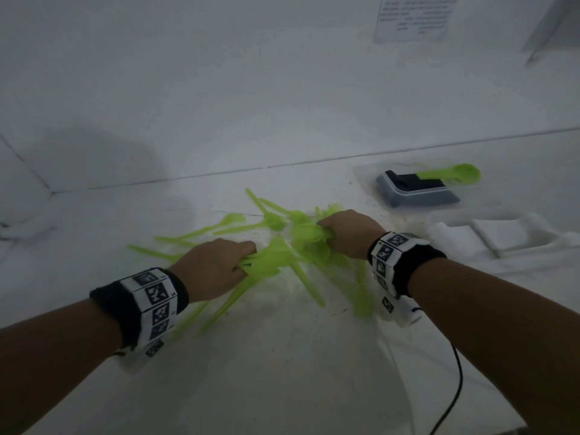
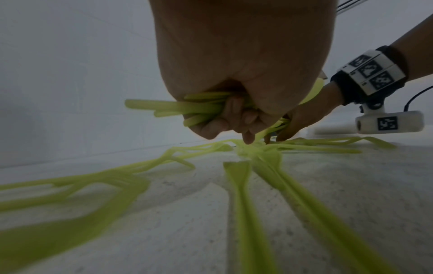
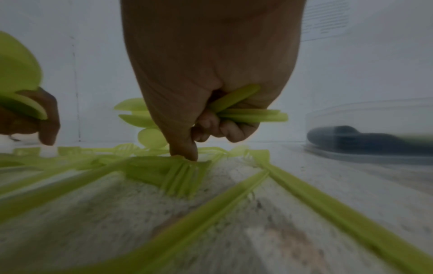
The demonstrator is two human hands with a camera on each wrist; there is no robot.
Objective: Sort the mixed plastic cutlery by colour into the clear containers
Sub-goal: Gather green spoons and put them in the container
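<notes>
- Handles bunch in both fists: left hand (image 2: 234, 77) grips green cutlery (image 2: 178, 107), right hand (image 3: 211, 74) grips spoons (image 3: 248, 115) above the scattered pile (image 1: 270, 221).
- Overfull fists (handles fanning out) may shed pieces short of the clear container (image 1: 364, 171).

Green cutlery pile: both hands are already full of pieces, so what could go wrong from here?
1. The left hand and right hand each grip a splayed bundle; pieces may slip out when lifted.
2. Loose green cutlery overlaps the held pieces, so lifting may drag or scatter it.
3. The clear container already holds a dark object and a green spoon, so colours may mix.
</notes>
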